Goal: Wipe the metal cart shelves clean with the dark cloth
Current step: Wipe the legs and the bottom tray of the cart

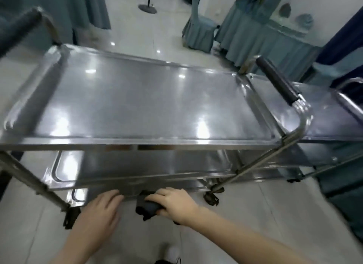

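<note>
A stainless steel cart fills the view, with a top shelf (137,98), a middle shelf (137,165) and a bottom shelf (78,195) whose front edge shows low down. My right hand (174,203) grips the bunched dark cloth (146,206) at the front edge of the bottom shelf. Just left of the cloth, my left hand (102,208) reaches in with its fingers straight, the tips touching the bottom shelf's front edge. Most of the bottom shelf is hidden under the middle one.
A second steel cart (334,114) stands against the right side. Black-padded handles rise at the cart's left (17,30) and right (277,81). Caster wheels (211,197) sit on the tiled floor. Blue-skirted tables (255,34) and a covered chair (198,28) stand beyond.
</note>
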`<action>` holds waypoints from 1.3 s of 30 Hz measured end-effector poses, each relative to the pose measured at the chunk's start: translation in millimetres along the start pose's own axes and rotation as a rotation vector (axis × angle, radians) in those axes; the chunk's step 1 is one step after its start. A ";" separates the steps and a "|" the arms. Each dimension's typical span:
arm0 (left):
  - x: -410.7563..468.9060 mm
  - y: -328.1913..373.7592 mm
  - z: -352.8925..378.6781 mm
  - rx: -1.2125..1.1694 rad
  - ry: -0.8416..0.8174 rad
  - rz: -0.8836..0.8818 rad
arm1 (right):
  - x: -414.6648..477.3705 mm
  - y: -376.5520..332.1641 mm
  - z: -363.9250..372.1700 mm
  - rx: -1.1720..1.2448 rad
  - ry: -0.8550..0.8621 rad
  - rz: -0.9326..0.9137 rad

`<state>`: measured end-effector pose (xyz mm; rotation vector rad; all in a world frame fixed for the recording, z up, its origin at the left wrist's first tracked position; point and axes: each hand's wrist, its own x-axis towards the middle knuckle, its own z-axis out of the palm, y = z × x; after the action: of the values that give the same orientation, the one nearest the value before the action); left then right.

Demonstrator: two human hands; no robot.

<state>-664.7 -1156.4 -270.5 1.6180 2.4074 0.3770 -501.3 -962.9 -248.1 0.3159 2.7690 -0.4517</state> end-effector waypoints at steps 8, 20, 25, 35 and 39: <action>22.7 21.0 -163.5 0.078 0.141 0.103 | -33.3 -30.5 -160.9 0.036 0.144 0.101; 138.0 -10.9 -226.7 0.099 0.075 0.115 | 41.6 20.0 -274.8 0.073 0.316 0.285; 209.5 -3.9 -211.7 0.068 0.049 0.022 | 109.3 79.8 -295.2 0.020 0.281 0.239; 310.7 -2.6 -176.3 0.037 -0.051 -0.185 | 203.3 159.7 -257.4 -0.035 0.040 0.064; 320.0 -5.8 -162.2 0.050 -0.152 -0.109 | 196.5 161.7 -214.3 -0.008 0.039 0.072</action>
<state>-840.3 -876.5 -130.8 1.4693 2.3947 0.1699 -698.8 -707.9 -166.2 0.4259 2.7859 -0.4203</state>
